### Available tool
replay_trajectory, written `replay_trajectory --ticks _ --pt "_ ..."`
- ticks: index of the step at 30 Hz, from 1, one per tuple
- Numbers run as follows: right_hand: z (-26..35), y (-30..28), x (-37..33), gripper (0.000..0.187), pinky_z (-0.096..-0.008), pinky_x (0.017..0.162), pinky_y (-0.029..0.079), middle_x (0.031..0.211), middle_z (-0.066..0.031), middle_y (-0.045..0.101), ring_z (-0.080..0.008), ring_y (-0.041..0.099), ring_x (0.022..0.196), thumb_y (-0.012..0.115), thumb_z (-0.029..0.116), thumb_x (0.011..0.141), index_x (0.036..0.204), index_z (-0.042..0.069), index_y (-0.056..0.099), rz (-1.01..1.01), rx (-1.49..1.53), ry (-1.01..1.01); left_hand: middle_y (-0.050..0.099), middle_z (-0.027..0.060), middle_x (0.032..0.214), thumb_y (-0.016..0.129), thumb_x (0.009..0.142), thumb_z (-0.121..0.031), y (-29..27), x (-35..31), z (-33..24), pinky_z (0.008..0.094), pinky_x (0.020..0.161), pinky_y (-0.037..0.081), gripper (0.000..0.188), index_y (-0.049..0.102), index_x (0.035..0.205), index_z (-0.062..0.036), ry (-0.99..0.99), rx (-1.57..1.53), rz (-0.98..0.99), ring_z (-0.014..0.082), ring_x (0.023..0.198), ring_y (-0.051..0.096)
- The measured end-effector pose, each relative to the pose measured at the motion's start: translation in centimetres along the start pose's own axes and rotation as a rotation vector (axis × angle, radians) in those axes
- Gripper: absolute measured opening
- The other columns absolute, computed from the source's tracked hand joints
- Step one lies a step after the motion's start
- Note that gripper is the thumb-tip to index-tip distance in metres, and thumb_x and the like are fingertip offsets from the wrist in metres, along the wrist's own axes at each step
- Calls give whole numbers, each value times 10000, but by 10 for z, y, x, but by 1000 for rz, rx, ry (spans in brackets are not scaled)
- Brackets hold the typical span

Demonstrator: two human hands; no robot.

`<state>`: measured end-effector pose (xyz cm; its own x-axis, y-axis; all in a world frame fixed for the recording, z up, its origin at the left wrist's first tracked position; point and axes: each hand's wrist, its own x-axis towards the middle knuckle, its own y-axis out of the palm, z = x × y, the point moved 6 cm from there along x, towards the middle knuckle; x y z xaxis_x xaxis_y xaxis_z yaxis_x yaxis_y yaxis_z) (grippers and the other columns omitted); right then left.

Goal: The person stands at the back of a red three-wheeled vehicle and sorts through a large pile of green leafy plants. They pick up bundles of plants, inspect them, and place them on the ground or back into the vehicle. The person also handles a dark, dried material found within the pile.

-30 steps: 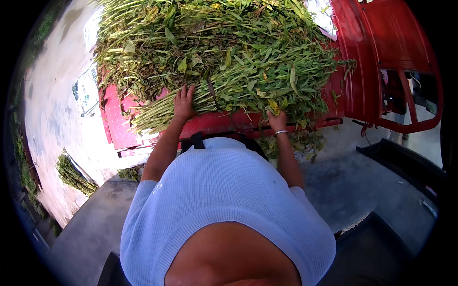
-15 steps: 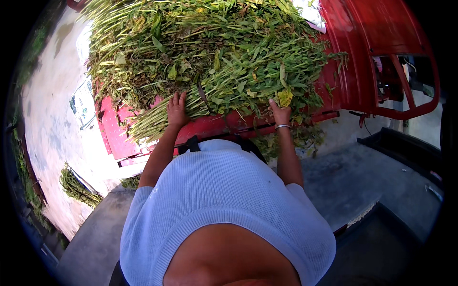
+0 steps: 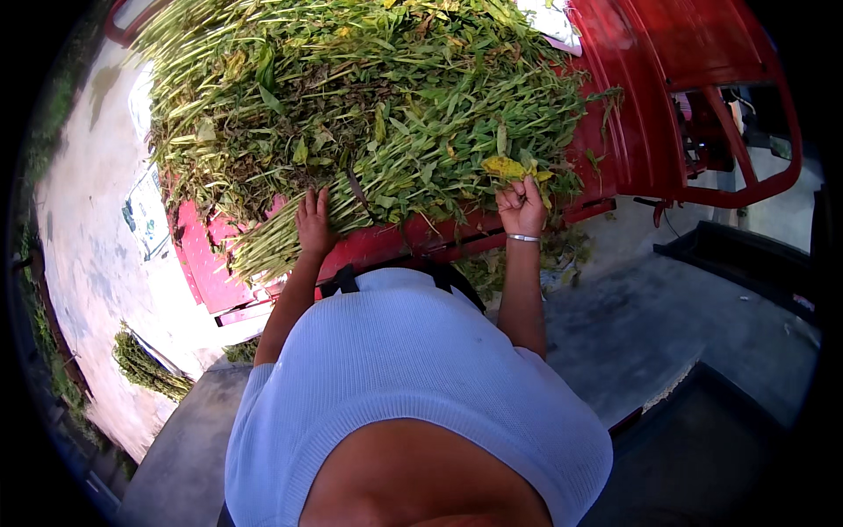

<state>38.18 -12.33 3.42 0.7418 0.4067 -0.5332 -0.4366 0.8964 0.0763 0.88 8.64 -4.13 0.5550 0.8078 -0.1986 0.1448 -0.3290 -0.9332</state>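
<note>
A thick heap of cut leafy green stalks (image 3: pixel 421 149) lies across the red flatbed (image 3: pixel 206 250) in front of me. The leaves point right and the bare stems point left. My left hand (image 3: pixel 314 227) rests on the near stems with its fingers stretched out, not gripping. At the heap's near right edge, my right hand (image 3: pixel 522 211) is closed, thumb against fingers, on a yellow leaf (image 3: pixel 503 167). That leaf stands just above the fingertips, over the green leaves. A silvery bracelet circles the right wrist.
A red cab (image 3: pixel 702 53) with an open window frame joins the bed at right. Fallen leaves (image 3: pixel 492 263) lie below the bed's near edge. At the lower left, a bundle of stalks (image 3: pixel 145 364) lies on the ground. A dark trough-like object (image 3: pixel 733 263) is at right.
My right hand has pulled back slightly and closed on the yellow leaf, which now sticks up from its fingertips. My left hand stays on the stems. The whole view has shifted a little.
</note>
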Motion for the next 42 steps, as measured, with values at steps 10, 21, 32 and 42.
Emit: replay_trajectory --ticks 10,21,32,42 --pt "-3 37 45 381 -497 591 451 791 -237 584 -425 568 717 716 200 667 935 -13 549 -5 -1349 -667 261 132 1420 858 414 -192 -6 5 -7 494 1002 290 1179 206 1394 -245 13 -3 14 381 1251 305" --pt "71 -168 46 352 -324 370 332 698 -98 533 -154 446 447 581 26 752 1081 -30 470 -636 102 -348 264 128 1416 862 421 -215 -2 2 -3 497 989 300 1170 213 1394 -245 14 -5 -40 371 1241 317" --pt "89 -192 9 418 -409 706 493 897 -194 641 -330 633 824 742 212 668 1021 29 613 -434 -1589 -491 261 141 1411 860 419 -228 -9 -8 -13 510 1003 268 1149 242 1387 -216 -2 11 -56 385 1250 297" --pt "-18 154 70 148 -421 521 479 628 -108 595 -283 578 568 647 180 780 837 43 644 117 -1178 -989 260 127 1415 829 477 -198 -9 -4 -18 516 1024 247 1060 269 1376 -228 50 -42 -86 389 1262 285"
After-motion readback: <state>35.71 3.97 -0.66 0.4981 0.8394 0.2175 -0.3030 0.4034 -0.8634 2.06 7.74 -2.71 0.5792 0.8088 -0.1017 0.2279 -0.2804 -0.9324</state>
